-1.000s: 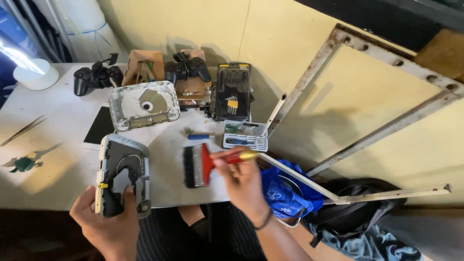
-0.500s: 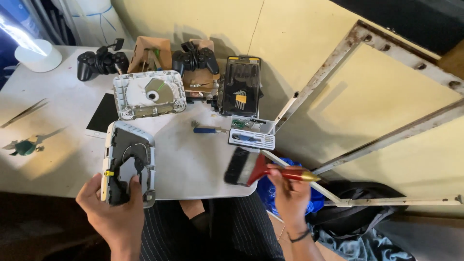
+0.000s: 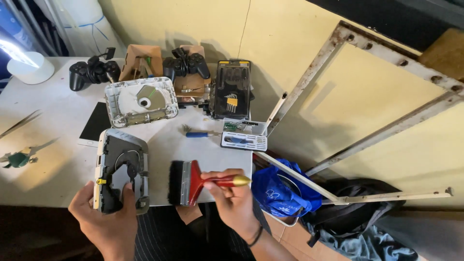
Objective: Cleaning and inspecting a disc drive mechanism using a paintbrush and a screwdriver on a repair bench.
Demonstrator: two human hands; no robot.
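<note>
My left hand (image 3: 107,222) grips the near end of an opened grey device casing (image 3: 121,169) with dark innards, held at the table's front edge. My right hand (image 3: 233,198) is closed round the red handle of a flat paintbrush (image 3: 186,182); its black bristles point left toward the casing, a short gap apart. A second opened casing with a shiny disc (image 3: 141,100) lies further back on the white table (image 3: 58,159).
Two black game controllers (image 3: 92,72) (image 3: 187,65), cardboard boxes (image 3: 140,60), a black tool case (image 3: 232,89), a blue-handled screwdriver (image 3: 200,134) and a small white parts tray (image 3: 244,137) sit behind. A rusty metal frame (image 3: 338,96) and blue bag (image 3: 282,191) are to the right.
My right hand has swung the brush back left from beyond the table's right edge to just beside the casing. The left hand keeps holding the casing.
</note>
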